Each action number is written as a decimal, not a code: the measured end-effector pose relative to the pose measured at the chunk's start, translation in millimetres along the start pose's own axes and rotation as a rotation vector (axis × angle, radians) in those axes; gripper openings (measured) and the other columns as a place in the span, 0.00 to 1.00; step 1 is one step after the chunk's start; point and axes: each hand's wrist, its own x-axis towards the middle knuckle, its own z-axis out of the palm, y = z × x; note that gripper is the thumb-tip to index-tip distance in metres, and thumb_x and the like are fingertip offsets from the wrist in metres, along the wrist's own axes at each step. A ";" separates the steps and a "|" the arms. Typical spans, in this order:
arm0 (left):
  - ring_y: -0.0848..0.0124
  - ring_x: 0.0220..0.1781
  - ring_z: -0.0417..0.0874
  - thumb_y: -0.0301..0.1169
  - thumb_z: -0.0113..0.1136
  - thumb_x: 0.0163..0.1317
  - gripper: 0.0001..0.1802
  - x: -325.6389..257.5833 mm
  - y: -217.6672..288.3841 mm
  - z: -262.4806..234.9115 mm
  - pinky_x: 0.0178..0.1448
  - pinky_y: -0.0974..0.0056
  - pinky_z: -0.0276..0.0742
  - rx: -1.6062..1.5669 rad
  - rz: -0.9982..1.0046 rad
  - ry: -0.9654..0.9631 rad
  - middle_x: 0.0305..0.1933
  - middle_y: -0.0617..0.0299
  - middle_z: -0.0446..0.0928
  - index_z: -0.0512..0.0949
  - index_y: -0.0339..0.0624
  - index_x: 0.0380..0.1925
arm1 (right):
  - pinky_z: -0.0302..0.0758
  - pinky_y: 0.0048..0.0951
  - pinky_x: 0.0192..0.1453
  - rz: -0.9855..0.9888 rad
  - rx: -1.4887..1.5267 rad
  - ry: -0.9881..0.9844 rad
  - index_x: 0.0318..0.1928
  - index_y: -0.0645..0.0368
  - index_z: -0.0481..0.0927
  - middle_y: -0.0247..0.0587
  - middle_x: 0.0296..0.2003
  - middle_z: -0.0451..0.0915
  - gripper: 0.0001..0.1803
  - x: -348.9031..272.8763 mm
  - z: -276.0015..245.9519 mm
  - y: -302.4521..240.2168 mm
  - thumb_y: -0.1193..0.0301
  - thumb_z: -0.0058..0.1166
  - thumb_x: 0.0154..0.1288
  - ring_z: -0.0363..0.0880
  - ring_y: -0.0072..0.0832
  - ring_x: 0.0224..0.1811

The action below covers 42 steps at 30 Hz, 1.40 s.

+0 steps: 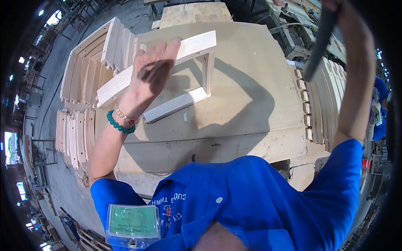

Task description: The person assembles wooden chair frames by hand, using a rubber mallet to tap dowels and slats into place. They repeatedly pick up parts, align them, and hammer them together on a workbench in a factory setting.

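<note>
Nearest, a blue shirt is filling the lower part of the scene, with a green badge hanging on its left side. Farther on, short wooden slats are standing bundled at the left of a brown-topped bench. A turquoise bead bracelet is circling the left wrist. Beyond it, the left hand is gripping the upper rail of a pale wooden frame left of the bench's middle; the frame's lower rail is resting on the bench top, and a post is joining both rails at the right. Curved wooden pieces are standing stacked past the left edge, while pale wooden rails are lining the right side. At the far right, the right hand, partly cut off, is closing around a long dark tool, whose kind is blurring beyond telling. Farthest, a light wood panel is lying behind the bench.
</note>
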 end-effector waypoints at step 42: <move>0.52 0.63 0.69 0.44 0.57 0.63 0.32 -292.4 -116.3 65.6 0.68 0.56 0.60 -0.352 -0.824 -0.140 0.60 0.41 0.69 0.67 0.31 0.59 | 0.73 0.46 0.35 0.641 -0.764 0.031 0.36 0.56 0.75 0.49 0.27 0.76 0.15 -356.4 148.5 134.2 0.57 0.52 0.64 0.77 0.48 0.30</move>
